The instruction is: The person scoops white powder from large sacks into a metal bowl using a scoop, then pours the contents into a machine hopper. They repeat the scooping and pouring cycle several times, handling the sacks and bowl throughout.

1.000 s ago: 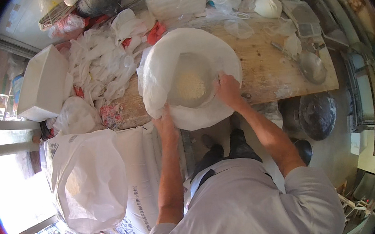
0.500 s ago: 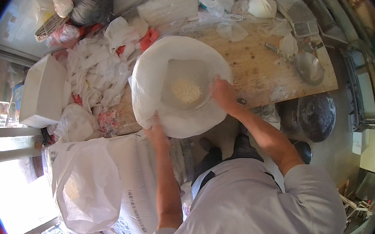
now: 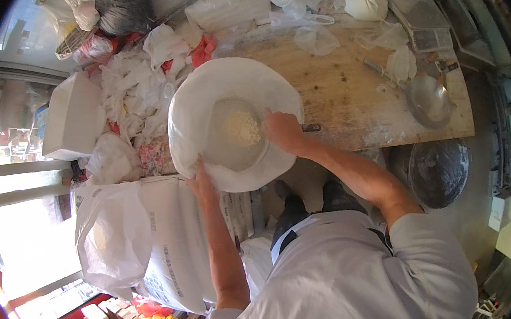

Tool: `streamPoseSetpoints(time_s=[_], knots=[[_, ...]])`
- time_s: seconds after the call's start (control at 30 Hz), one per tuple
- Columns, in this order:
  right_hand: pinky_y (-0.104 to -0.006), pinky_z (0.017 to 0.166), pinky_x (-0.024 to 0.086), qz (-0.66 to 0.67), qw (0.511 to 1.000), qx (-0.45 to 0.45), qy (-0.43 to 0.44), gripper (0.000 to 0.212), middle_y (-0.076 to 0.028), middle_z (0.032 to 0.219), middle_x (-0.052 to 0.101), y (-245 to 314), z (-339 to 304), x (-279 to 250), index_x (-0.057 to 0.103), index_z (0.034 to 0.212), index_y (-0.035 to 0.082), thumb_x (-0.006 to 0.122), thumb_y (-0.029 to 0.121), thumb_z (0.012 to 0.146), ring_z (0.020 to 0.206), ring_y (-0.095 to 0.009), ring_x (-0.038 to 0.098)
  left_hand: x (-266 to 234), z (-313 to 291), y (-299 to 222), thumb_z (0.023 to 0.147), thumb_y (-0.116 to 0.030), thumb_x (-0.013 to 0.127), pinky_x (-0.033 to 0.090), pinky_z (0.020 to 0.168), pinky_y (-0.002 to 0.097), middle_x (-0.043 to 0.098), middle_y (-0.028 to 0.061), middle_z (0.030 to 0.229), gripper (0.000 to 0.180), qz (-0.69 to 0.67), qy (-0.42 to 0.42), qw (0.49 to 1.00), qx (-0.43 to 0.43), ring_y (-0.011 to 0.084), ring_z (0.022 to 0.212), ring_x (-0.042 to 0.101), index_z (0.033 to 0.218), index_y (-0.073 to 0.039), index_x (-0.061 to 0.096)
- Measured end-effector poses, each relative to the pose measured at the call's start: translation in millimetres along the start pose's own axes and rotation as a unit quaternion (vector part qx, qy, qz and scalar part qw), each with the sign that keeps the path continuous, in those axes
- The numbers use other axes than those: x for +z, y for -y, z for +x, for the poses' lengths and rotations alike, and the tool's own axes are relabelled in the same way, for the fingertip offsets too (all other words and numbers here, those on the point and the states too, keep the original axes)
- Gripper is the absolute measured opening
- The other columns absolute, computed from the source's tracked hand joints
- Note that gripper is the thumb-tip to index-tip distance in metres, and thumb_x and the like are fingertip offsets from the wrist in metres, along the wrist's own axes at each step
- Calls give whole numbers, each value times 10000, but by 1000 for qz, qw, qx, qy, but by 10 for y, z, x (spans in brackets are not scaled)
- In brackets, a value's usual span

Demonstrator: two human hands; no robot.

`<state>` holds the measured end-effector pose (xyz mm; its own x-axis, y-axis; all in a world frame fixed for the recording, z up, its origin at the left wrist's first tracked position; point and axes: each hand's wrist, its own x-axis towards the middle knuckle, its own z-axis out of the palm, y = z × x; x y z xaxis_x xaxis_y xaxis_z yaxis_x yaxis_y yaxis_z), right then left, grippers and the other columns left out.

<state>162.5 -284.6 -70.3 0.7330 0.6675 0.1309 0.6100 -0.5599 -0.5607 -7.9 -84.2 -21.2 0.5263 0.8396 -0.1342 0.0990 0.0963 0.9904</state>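
A large, round, white cloth-like cover [image 3: 194, 119] with a broad, puffy rim lies in front of me at the table's near edge. In its middle is a greyish round hollow [image 3: 223, 153] with a small heap of pale, crumbly powder [image 3: 242, 128]. At the near left of the rim, my left hand [image 3: 203, 183] grips the white cover, thumb on top and the other fingers hidden beneath. My right hand [image 3: 284, 132] is closed at the right inner edge of the hollow, pinching the cover's fold; its fingertips are partly hidden.
A wooden table [image 3: 350, 104] holds crumpled white bags [image 3: 134, 91], a tied white pouch [image 3: 366, 2], a metal bowl [image 3: 428, 102] and a small dark-handled object [image 3: 311, 128]. Stacked sacks [image 3: 177, 244] stand at my left, with an open white bag [image 3: 113, 238]. A dark basin [image 3: 440, 173] is below right.
My right hand has moved left, from the rim's outer right side to the edge of the hollow. The white cover sits slightly further left in view, and my left hand still grips it.
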Motion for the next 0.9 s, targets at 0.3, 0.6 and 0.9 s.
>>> streamPoseSetpoints(time_s=[0.3,0.6,0.9], knots=[[-413,435,485,-20,999,3,-32,202,-150,596,588,-65,-40,-115,639,891,-80,563,107,904,549,-265,623,102,-215,-182,909,-279,683,415,573,298,634,47,904,440,80,-53,994,45,117,691,513,1181,58,600],[-422,441,453,11,999,47,-22,217,-155,546,546,-485,-325,-443,639,877,-73,588,138,880,489,-268,567,-292,-19,249,927,-308,648,449,697,283,588,71,1179,547,229,-22,973,19,124,839,521,1345,11,496],[-453,610,496,117,948,277,-104,254,-194,678,612,-1493,-1689,-1879,616,916,-59,575,191,900,614,-309,614,-474,-347,19,977,-411,487,437,989,419,488,149,1346,610,140,-55,988,42,257,1240,489,1457,-69,329]])
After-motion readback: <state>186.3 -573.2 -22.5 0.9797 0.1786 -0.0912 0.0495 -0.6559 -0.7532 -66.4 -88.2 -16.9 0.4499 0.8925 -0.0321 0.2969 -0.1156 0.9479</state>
